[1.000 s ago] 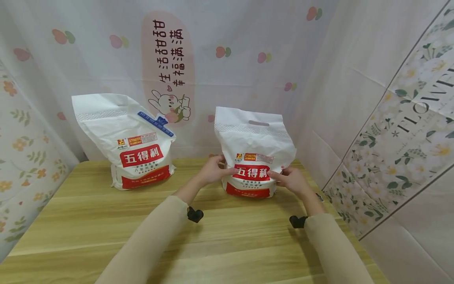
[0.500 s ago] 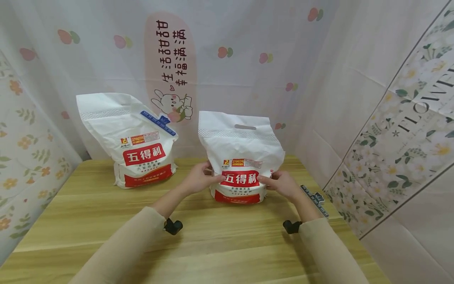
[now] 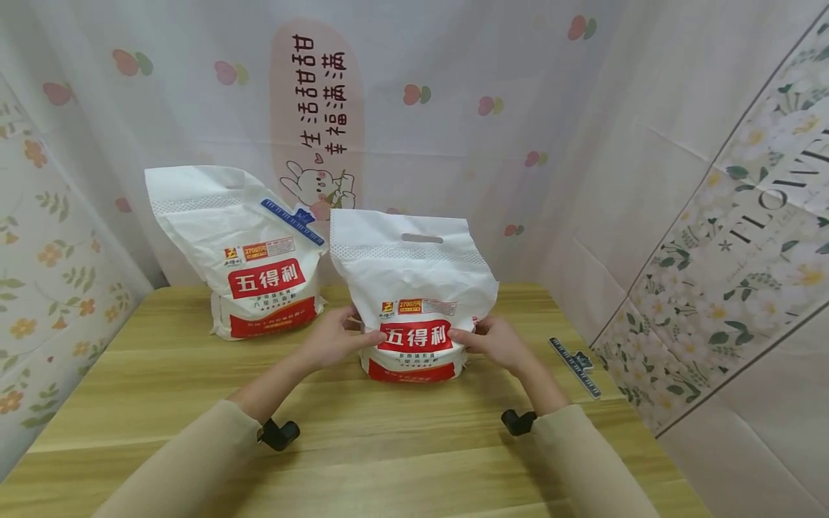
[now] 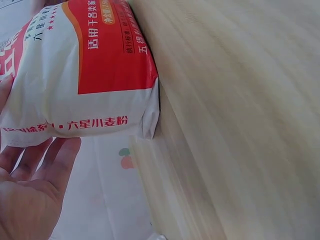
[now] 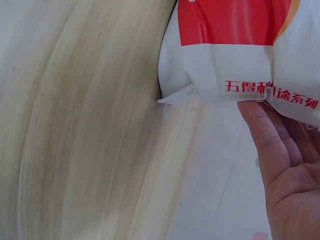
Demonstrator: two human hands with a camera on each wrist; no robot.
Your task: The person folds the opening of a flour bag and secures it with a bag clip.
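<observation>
A white and red bag of wheat flour (image 3: 414, 280) stands upright on the wooden table, its slotted handle strip at the top. My left hand (image 3: 332, 339) grips its left side, thumb on the front and fingers round the edge. On the opposite side my right hand (image 3: 497, 344) holds it the same way. The left wrist view has the bag's side (image 4: 100, 112) against the fingers of the left hand (image 4: 32, 192). Close to the table, the bag's lower corner shows in the right wrist view, with the right hand (image 5: 292, 180) at its side.
A second flour bag (image 3: 265, 277) stands to the left, a blue clip (image 3: 293, 221) across its folded upper right corner. Another blue clip (image 3: 575, 367) lies on the table (image 3: 363, 460) at the right. Printed curtains (image 3: 466, 165) hang behind and at both sides.
Both hands have moved the flour bag leftward and slightly nearer to me, beside the second bag. The loose clip at the right, earlier mostly hidden by the right arm, is now in full view.
</observation>
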